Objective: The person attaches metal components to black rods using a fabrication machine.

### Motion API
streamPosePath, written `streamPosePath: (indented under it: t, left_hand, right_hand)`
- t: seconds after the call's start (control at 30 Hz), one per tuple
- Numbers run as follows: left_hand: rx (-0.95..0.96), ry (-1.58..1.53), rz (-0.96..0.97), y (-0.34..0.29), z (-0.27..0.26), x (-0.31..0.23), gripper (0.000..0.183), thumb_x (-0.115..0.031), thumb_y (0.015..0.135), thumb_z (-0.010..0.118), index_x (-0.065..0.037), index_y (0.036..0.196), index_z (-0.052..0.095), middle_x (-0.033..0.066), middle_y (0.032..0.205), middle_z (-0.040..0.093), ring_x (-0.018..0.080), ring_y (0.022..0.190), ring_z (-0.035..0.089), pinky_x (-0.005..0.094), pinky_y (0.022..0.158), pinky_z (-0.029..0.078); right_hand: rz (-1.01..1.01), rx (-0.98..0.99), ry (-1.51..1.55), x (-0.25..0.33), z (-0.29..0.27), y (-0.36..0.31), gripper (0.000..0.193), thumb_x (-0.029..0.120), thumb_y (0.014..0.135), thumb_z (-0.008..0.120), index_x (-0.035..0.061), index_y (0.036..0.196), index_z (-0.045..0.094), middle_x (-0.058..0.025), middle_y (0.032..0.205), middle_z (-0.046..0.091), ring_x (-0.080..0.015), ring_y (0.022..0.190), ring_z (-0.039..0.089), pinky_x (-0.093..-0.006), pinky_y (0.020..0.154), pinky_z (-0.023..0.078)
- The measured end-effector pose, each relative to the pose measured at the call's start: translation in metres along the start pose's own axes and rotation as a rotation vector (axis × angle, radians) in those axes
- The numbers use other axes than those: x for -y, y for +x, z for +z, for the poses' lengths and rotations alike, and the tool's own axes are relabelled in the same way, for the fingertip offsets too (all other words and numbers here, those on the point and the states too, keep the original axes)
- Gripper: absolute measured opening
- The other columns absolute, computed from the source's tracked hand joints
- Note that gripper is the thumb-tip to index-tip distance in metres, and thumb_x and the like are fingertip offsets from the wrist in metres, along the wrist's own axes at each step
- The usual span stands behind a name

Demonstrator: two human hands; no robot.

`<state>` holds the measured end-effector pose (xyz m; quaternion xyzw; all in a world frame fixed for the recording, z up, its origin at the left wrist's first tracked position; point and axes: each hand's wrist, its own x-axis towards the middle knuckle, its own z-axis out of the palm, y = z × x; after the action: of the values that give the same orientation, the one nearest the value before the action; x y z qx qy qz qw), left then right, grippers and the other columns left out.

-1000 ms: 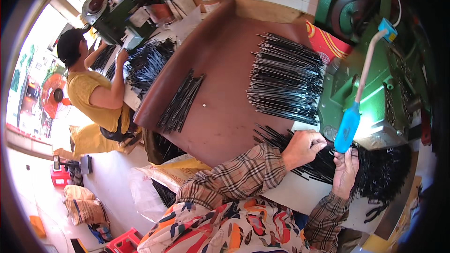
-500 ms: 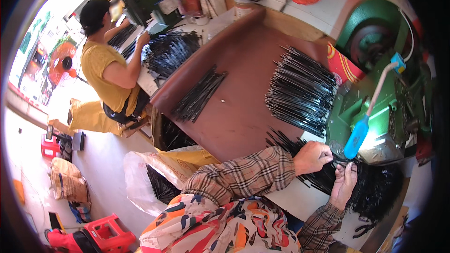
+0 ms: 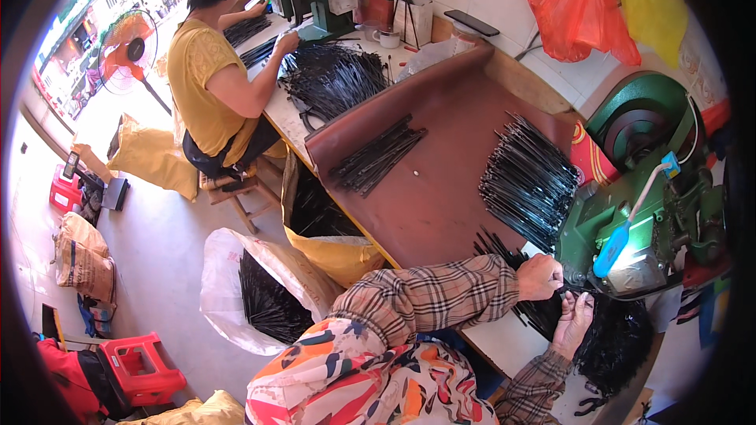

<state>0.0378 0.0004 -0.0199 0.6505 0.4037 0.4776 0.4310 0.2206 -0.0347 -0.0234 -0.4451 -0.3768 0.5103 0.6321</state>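
My left hand [image 3: 540, 277] is closed in a pinch at the front of a green machine [image 3: 606, 216]. Just below it, my right hand [image 3: 573, 323] has its fingertips pressed together beside a tangle of black strips [image 3: 618, 338]. Whatever sits between the fingers of either hand is too small to make out. Thin black rods [image 3: 496, 248] lie by my left wrist and pass beneath it. Behind them a thick row of black rods [image 3: 529, 181] rests on a brown sheet [image 3: 449, 149]. A blue-handled lamp [image 3: 613, 250] lights the machine just above my hands.
A smaller rod bundle [image 3: 378, 156] lies farther left on the sheet. A white sack [image 3: 224, 291] and a yellow sack [image 3: 335, 256], both holding black rods, stand left of the table. A co-worker [image 3: 216, 71] sits at another machine. Red stools [image 3: 146, 366] stand at lower left.
My view has swung up and left, bringing more of the floor and sacks in. Both hands stay pinched close together at the machine front. The co-worker keeps handling rods.
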Motion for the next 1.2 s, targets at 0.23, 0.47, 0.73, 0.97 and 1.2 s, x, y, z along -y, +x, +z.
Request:
streamPosePath:
  t: [0.23, 0.47, 0.73, 0.97, 1.2]
  left_hand:
    - [-0.030, 0.057, 0.012, 0.002, -0.001, 0.002, 0.010, -0.009, 0.071, 0.064, -0.001, 0.075, 0.068, 0.0148, 0.068, 0.065, 0.0279, 0.066, 0.065, 0.0351, 0.061, 0.051]
    - [-0.035, 0.038, -0.007, -0.003, -0.003, 0.001, 0.008, -0.010, 0.072, 0.066, -0.003, 0.076, 0.069, 0.0142, 0.068, 0.065, 0.0280, 0.066, 0.065, 0.0348, 0.062, 0.050]
    - [-0.013, 0.042, 0.004, -0.008, 0.002, -0.006, 0.010, -0.010, 0.072, 0.066, -0.002, 0.077, 0.069, 0.0144, 0.067, 0.064, 0.0269, 0.064, 0.064, 0.0359, 0.060, 0.049]
    - [0.045, 0.032, 0.095, 0.010, -0.016, -0.002, 0.014, -0.014, 0.075, 0.066, 0.000, 0.073, 0.067, 0.0156, 0.072, 0.065, 0.0200, 0.063, 0.062, 0.0325, 0.061, 0.049]
    - [0.257, -0.207, -0.192, 0.019, -0.022, -0.010, 0.012, -0.009, 0.086, 0.062, 0.003, 0.084, 0.065, -0.0048, 0.070, 0.055, 0.0026, 0.063, 0.045, 0.0202, 0.056, 0.037]
  right_hand:
    - [0.013, -0.004, -0.060, 0.000, 0.003, 0.002, 0.016, 0.017, 0.094, 0.057, 0.0056, 0.103, 0.051, -0.0072, 0.089, 0.062, -0.0108, 0.075, 0.064, -0.0185, 0.061, 0.055]
    - [0.010, -0.007, -0.053, 0.003, 0.005, -0.002, 0.015, 0.019, 0.095, 0.056, 0.0058, 0.099, 0.051, -0.0073, 0.088, 0.060, -0.0114, 0.075, 0.063, -0.0193, 0.062, 0.054]
    - [0.031, -0.011, -0.031, 0.006, -0.004, -0.010, 0.016, 0.019, 0.095, 0.057, 0.0054, 0.101, 0.050, -0.0070, 0.089, 0.061, -0.0119, 0.077, 0.064, -0.0197, 0.063, 0.054]
    - [0.024, 0.064, 0.034, 0.005, 0.012, 0.002, 0.015, 0.012, 0.095, 0.054, 0.0015, 0.104, 0.050, -0.0101, 0.092, 0.062, -0.0184, 0.084, 0.066, -0.0256, 0.071, 0.053]
    - [0.057, 0.015, 0.205, 0.000, 0.006, 0.007, 0.016, 0.013, 0.094, 0.056, -0.0005, 0.099, 0.049, -0.0153, 0.087, 0.064, -0.0211, 0.079, 0.067, -0.0267, 0.066, 0.057]
